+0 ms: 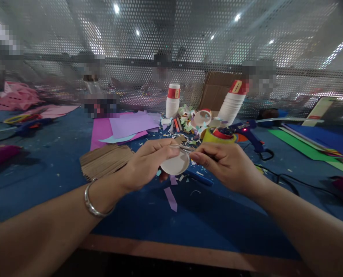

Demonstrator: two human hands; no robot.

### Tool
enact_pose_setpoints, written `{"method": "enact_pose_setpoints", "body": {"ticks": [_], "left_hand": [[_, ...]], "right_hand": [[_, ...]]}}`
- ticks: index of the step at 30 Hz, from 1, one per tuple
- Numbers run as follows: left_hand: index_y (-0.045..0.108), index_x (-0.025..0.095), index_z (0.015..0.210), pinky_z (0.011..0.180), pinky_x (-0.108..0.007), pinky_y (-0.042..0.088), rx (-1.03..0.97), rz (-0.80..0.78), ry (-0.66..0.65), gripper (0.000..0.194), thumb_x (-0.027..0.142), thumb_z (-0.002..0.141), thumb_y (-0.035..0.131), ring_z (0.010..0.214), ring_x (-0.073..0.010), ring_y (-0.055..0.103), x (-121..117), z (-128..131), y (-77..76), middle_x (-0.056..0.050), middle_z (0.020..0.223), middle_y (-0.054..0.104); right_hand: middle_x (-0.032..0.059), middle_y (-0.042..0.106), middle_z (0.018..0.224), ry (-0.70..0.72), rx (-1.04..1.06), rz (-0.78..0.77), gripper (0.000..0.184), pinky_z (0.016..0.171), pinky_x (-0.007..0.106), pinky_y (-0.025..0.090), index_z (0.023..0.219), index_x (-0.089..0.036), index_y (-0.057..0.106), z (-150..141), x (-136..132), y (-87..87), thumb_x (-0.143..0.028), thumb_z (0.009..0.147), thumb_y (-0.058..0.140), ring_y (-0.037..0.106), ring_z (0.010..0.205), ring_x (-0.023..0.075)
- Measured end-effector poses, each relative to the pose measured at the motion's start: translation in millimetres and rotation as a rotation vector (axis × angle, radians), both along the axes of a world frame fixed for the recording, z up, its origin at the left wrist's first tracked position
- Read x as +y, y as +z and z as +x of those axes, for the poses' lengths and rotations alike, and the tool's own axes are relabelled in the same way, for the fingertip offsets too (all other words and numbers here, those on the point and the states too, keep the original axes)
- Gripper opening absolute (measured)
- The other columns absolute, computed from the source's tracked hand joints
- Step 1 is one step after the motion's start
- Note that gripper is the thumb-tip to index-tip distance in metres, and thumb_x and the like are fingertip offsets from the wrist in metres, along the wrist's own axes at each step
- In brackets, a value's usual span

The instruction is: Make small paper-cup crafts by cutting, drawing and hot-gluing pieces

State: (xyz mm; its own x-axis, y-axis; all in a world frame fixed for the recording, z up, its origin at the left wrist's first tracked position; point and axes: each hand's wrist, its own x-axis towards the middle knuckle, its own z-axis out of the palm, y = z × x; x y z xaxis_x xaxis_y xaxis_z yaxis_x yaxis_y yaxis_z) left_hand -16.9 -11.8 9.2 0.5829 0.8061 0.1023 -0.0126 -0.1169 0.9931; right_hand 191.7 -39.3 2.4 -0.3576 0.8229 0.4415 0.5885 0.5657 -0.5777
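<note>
A blue tabletop (148, 223) is backed by a grey perforated screen (131, 46), where small bright lights (116, 8) are seen.

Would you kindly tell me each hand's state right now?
Left hand: closed, holding a white round piece.
Right hand: closed; what it grips is hard to tell.

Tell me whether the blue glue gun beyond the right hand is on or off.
On, it appears: a red light glows on the body of the glue gun. Whether it is hot, I cannot tell.
</note>
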Motion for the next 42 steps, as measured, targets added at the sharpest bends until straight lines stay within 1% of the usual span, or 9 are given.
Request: {"method": "enact_pose_setpoints", "body": {"ticks": [5, 7, 15, 20, 23, 27, 35, 38, 42], "left_hand": [[0.057, 0.017, 0.068, 0.031, -0.016, 0.032, -0.076, -0.167, 0.027, 0.020, 0.028, 0.085, 0.057, 0.036, -0.0059, 0.043, -0.1, 1.6, -0.8, 0.004, 0.052, 0.052], [0.057, 0.016, 0.067, 0.030, -0.016, 0.031, -0.091, -0.203, 0.028, 0.019, 0.026, 0.083, 0.058, 0.035, -0.0056, 0.042, -0.1, 2.0, -0.2, 0.004, 0.051, 0.050], [0.058, 0.016, 0.067, 0.030, -0.016, 0.031, -0.058, -0.164, 0.059, 0.019, 0.027, 0.083, 0.061, 0.036, -0.0063, 0.043, -0.2, 3.8, 1.4, 0.003, 0.051, 0.051], [0.063, 0.015, 0.075, 0.034, -0.015, 0.030, -0.055, -0.193, 0.103, 0.015, 0.028, 0.083, 0.066, 0.040, -0.0049, 0.043, -1.2, 4.4, 3.6, 0.003, 0.056, 0.056], [0.065, 0.015, 0.078, 0.036, -0.014, 0.030, -0.050, -0.201, 0.130, 0.013, 0.027, 0.081, 0.069, 0.042, -0.0041, 0.041, -1.4, 4.3, 5.0, 0.003, 0.056, 0.055], [0.063, 0.015, 0.073, 0.035, -0.015, 0.024, -0.048, -0.211, 0.108, 0.014, 0.026, 0.081, 0.067, 0.040, -0.0034, 0.035, 0.0, 3.3, 3.3, 0.005, 0.053, 0.051], [0.064, 0.014, 0.073, 0.036, -0.017, 0.020, -0.057, -0.209, 0.057, 0.016, 0.028, 0.078, 0.070, 0.042, -0.0033, 0.035, 1.7, 1.4, 0.4, 0.004, 0.056, 0.052], [0.064, 0.014, 0.069, 0.038, -0.016, 0.023, -0.107, -0.254, 0.030, 0.014, 0.024, 0.076, 0.071, 0.043, -0.0031, 0.037, 1.2, 2.6, 2.2, 0.004, 0.055, 0.052], [0.065, 0.013, 0.068, 0.042, -0.015, 0.030, -0.150, -0.299, 0.025, 0.012, 0.020, 0.076, 0.070, 0.044, -0.0030, 0.039, 1.4, 3.3, 3.8, 0.005, 0.054, 0.053]], "right_hand": [[-0.0043, 0.042, 0.060, 0.009, -0.006, 0.043, 0.045, 0.052, 0.024, 0.031, 0.066, -0.018, 0.052, -0.7, 1.7, -2.8, -0.049, 0.099, 0.050, 0.038, 0.056, 0.0074], [-0.0044, 0.043, 0.060, 0.017, -0.018, 0.057, 0.045, 0.052, 0.024, 0.031, 0.067, -0.018, 0.051, -0.4, 2.6, -3.7, -0.048, 0.099, 0.049, 0.039, 0.055, 0.0071], [-0.0050, 0.041, 0.058, -0.014, -0.066, 0.114, 0.044, 0.051, 0.025, 0.029, 0.066, -0.018, 0.051, 0.8, 1.6, -1.4, -0.047, 0.100, 0.049, 0.036, 0.052, 0.0069], [-0.0051, 0.040, 0.056, -0.055, -0.089, 0.142, 0.045, 0.050, 0.024, 0.029, 0.065, -0.018, 0.049, 1.4, 1.9, -0.6, -0.046, 0.100, 0.049, 0.037, 0.050, 0.0066], [-0.0052, 0.040, 0.055, -0.077, -0.096, 0.147, 0.045, 0.049, 0.024, 0.029, 0.064, -0.018, 0.049, 2.0, 3.1, -1.1, -0.045, 0.099, 0.050, 0.037, 0.049, 0.0065], [-0.0050, 0.041, 0.055, -0.082, -0.113, 0.142, 0.044, 0.048, 0.024, 0.029, 0.064, -0.018, 0.050, 2.0, 4.2, -2.4, -0.046, 0.099, 0.050, 0.037, 0.050, 0.0069], [-0.0055, 0.040, 0.053, -0.064, -0.135, 0.154, 0.043, 0.047, 0.024, 0.028, 0.065, -0.019, 0.050, 2.3, 2.4, -1.1, -0.045, 0.099, 0.051, 0.035, 0.048, 0.0067], [-0.0053, 0.040, 0.053, -0.066, -0.134, 0.172, 0.045, 0.047, 0.024, 0.028, 0.063, -0.019, 0.048, 2.5, 1.2, -0.4, -0.046, 0.099, 0.050, 0.034, 0.048, 0.0066], [-0.0048, 0.039, 0.053, -0.078, -0.130, 0.138, 0.046, 0.048, 0.025, 0.028, 0.063, -0.019, 0.047, 1.3, 0.5, -1.1, -0.049, 0.099, 0.048, 0.034, 0.049, 0.0075]]}}
